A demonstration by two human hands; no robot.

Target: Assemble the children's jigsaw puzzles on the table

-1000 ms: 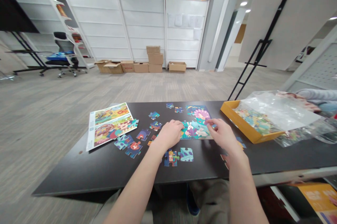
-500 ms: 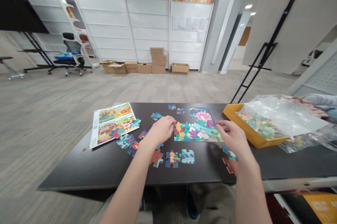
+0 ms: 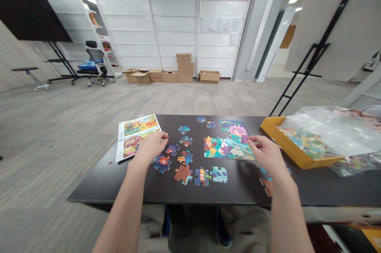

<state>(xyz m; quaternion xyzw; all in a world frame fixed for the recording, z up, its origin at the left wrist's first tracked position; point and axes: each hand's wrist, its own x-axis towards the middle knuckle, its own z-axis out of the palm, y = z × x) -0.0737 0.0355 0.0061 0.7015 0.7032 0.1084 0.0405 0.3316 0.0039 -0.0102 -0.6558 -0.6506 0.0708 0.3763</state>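
My left hand (image 3: 151,148) is over the right part of a printed picture sheet (image 3: 121,142). Its fingers are curled together, and what they hold, if anything, is hidden. My right hand (image 3: 265,154) is at the right side of a partly joined jigsaw puzzle (image 3: 226,149) with rabbits and a pink-purple peacock; its thumb and forefinger are slightly apart, with nothing visible between them. Between the hands lie loose puzzle pieces, among them a brown piece (image 3: 183,173), a lion piece (image 3: 162,163) and a blue leafy piece (image 3: 219,175). More pieces (image 3: 267,185) are partly hidden under my right forearm.
A yellow box tray (image 3: 309,158) with more pieces stands on the dark table (image 3: 238,193) at right, partly covered by clear plastic bags (image 3: 342,130). Beyond the table are cardboard boxes (image 3: 185,71), an office chair (image 3: 95,62) and a board on a black stand (image 3: 318,52).
My left hand has moved left, from the puzzle's left edge to the picture sheet. My right hand stays by the puzzle's right side. The view has shifted slightly left.
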